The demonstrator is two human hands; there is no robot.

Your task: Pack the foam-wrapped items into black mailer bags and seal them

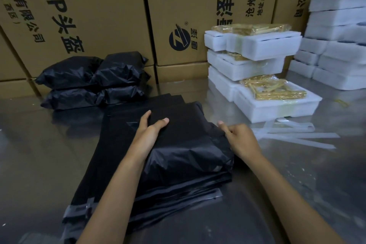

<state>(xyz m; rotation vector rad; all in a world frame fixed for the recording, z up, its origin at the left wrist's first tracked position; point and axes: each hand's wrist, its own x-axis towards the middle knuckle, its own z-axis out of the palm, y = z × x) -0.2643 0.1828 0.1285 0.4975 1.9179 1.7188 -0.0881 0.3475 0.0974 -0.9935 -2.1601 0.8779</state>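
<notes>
A stack of flat black mailer bags (111, 166) is spread on the steel bench (39, 144) nearest the camera, their grey adhesive strips showing at the near edge. On this stack a filled bag (188, 156) is lain, bulging around its contents. The bag's far left part is pressed by the left hand (150, 130), fingers spread flat and thumb laid on top. Its right edge is pinched by the right hand (240, 140), whose fingers are curled onto the plastic. Four sealed bags (93, 79) are piled two high at the back left against cardboard boxes (95, 10). To the right, foam-wrapped items (255, 69) are stacked, gold pieces visible in the open trays, and more white foam blocks (334, 31) are piled at the far right. Clear peeled strips (293, 136) are scattered on the bench beside the right hand.
</notes>
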